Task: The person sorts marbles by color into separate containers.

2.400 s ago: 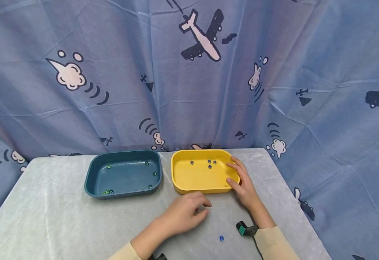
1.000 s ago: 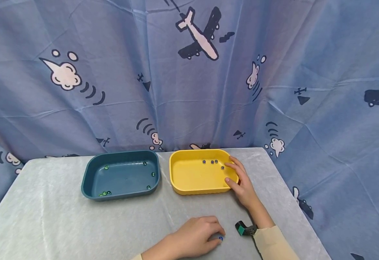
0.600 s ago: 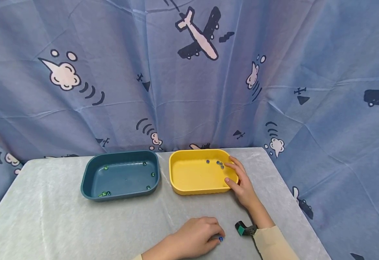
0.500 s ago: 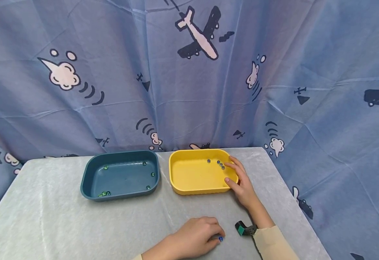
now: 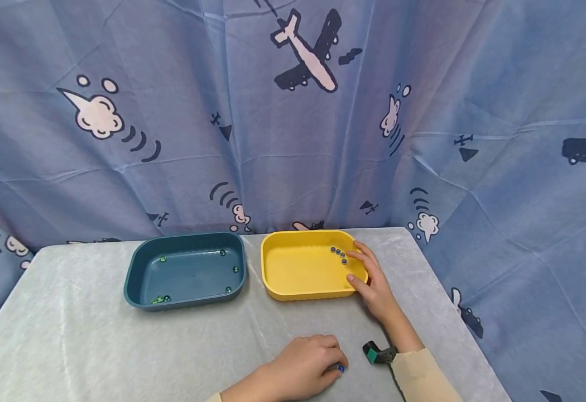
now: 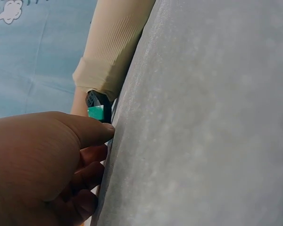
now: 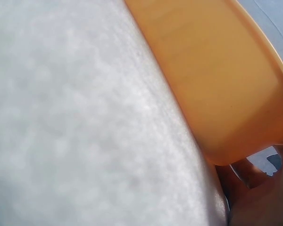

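Observation:
My left hand point(image 5: 305, 365) rests low over the table, its thumb and index fingertip pinching a blue marble point(image 5: 341, 369). That marble is hidden in the left wrist view, where thumb and curled fingers point(image 6: 87, 176) show. At the right end of the yellow tray point(image 5: 303, 282), my right hand point(image 5: 379, 290) grips the rim, thumb over the inner side and other fingers along the end wall. Several blue marbles point(image 5: 338, 252) lie in a short curved row inside this tray, close to the right fingertips. The tray's outer wall point(image 7: 217, 80) fills much of the right wrist view.
Left of the yellow tray stands a dark teal tray point(image 5: 192, 276) with several green marbles point(image 5: 161, 300) scattered in it. A pale grey cloth point(image 5: 122, 346) covers the table. Behind hangs a blue curtain point(image 5: 182, 111) printed with planes.
The left hand came down and right from the yellow tray's front edge to the loose blue marble, then stayed there. Inside the yellow tray the marbles rolled right. The right hand kept its grip.

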`<state>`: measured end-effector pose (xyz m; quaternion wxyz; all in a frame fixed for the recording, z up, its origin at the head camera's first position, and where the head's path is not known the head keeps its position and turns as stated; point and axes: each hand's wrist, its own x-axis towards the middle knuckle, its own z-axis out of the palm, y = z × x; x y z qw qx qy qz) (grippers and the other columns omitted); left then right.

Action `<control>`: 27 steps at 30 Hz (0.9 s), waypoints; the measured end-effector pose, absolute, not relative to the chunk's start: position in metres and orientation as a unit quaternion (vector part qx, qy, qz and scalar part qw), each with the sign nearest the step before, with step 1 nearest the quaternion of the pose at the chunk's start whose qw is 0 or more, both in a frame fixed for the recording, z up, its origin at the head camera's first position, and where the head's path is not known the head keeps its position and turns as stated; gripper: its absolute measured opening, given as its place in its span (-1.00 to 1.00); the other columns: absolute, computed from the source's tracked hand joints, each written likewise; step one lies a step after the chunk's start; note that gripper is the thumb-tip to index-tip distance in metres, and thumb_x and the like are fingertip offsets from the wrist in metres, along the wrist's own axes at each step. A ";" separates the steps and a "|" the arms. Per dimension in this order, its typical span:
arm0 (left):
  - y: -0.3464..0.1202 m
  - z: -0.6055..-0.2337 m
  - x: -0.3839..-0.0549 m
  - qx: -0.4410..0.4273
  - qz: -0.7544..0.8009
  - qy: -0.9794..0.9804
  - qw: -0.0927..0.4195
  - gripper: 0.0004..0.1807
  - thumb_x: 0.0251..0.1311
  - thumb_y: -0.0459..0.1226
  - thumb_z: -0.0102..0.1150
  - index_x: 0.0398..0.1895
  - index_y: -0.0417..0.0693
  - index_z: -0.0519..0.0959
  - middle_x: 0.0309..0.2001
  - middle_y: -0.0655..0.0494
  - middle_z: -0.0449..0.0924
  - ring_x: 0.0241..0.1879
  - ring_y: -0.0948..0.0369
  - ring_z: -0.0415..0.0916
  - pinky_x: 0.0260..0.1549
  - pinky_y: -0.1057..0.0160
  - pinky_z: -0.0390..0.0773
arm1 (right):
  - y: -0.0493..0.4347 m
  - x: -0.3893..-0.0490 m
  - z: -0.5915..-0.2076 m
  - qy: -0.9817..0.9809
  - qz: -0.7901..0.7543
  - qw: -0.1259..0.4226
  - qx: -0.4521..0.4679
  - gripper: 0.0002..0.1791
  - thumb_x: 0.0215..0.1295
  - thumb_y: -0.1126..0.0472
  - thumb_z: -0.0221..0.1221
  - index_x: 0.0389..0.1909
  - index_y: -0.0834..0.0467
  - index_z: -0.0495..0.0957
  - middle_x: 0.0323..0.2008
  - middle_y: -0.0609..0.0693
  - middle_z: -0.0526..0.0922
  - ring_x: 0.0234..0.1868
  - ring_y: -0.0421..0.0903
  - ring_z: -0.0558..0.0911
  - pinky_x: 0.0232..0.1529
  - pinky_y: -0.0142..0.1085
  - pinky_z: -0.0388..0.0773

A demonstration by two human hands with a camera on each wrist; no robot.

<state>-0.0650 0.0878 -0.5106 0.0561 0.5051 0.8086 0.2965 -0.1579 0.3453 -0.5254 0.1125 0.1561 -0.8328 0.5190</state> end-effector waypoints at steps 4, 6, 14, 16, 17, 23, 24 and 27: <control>0.088 -0.510 -0.065 0.504 0.295 0.809 0.059 -0.91 0.50 -0.18 0.41 -0.03 0.21 0.81 -0.17 0.47 0.61 -0.19 0.63 0.49 -0.27 0.67 0.46 | 0.345 -0.158 -0.525 -0.832 0.521 0.112 0.158 -0.49 0.49 0.33 0.24 0.40 0.36 0.51 0.70 0.12 0.16 0.70 0.23 0.08 0.58 -0.53 0.00; 0.087 -0.510 -0.065 0.504 0.296 0.809 0.060 -0.91 0.51 -0.18 0.40 -0.04 0.21 0.81 -0.16 0.47 0.61 -0.19 0.62 0.49 -0.26 0.66 0.47 | 0.345 -0.158 -0.526 -0.832 0.520 0.110 0.155 -0.49 0.49 0.31 0.24 0.40 0.36 0.51 0.70 0.12 0.16 0.70 0.23 0.08 0.57 -0.54 0.00; 0.086 -0.504 -0.066 0.506 0.305 0.803 0.077 -0.90 0.54 -0.15 0.37 -0.01 0.21 0.80 -0.13 0.47 0.64 -0.14 0.63 0.50 -0.22 0.66 0.49 | 0.346 -0.158 -0.526 -0.832 0.522 0.111 0.155 -0.49 0.49 0.30 0.25 0.41 0.33 0.52 0.70 0.12 0.16 0.70 0.24 0.09 0.57 -0.55 0.01; 0.086 -0.503 -0.067 0.507 0.308 0.801 0.082 -0.90 0.55 -0.14 0.37 0.00 0.21 0.80 -0.11 0.48 0.65 -0.13 0.63 0.50 -0.21 0.66 0.50 | 0.347 -0.159 -0.526 -0.831 0.521 0.112 0.156 -0.49 0.50 0.29 0.25 0.41 0.33 0.53 0.70 0.12 0.16 0.70 0.23 0.09 0.57 -0.55 0.02; 0.086 -0.502 -0.067 0.507 0.309 0.800 0.083 -0.90 0.55 -0.14 0.37 0.00 0.21 0.80 -0.11 0.48 0.65 -0.13 0.63 0.50 -0.21 0.66 0.50 | 0.347 -0.159 -0.526 -0.831 0.521 0.113 0.157 -0.49 0.50 0.29 0.25 0.41 0.33 0.53 0.70 0.12 0.16 0.69 0.24 0.09 0.57 -0.55 0.02; 0.084 -0.496 -0.070 0.504 0.322 0.797 0.081 -0.89 0.54 -0.16 0.37 0.01 0.16 0.81 -0.11 0.47 0.67 -0.14 0.63 0.51 -0.19 0.67 0.50 | 0.348 -0.159 -0.527 -0.830 0.522 0.115 0.159 -0.49 0.50 0.28 0.26 0.41 0.32 0.53 0.70 0.12 0.16 0.69 0.24 0.10 0.57 -0.55 0.02; 0.083 -0.495 -0.071 0.502 0.327 0.797 0.080 -0.88 0.55 -0.17 0.37 0.01 0.15 0.81 -0.11 0.45 0.67 -0.14 0.62 0.52 -0.19 0.67 0.50 | 0.347 -0.159 -0.527 -0.830 0.522 0.115 0.159 -0.49 0.50 0.27 0.25 0.41 0.32 0.53 0.70 0.12 0.17 0.69 0.24 0.10 0.57 -0.55 0.02; 0.079 -0.491 -0.075 0.498 0.332 0.798 0.065 -0.88 0.55 -0.17 0.36 0.02 0.13 0.81 -0.09 0.44 0.68 -0.12 0.59 0.56 -0.15 0.66 0.51 | 0.347 -0.159 -0.527 -0.830 0.521 0.116 0.160 -0.49 0.49 0.28 0.25 0.40 0.33 0.54 0.70 0.14 0.17 0.69 0.25 0.11 0.56 -0.55 0.02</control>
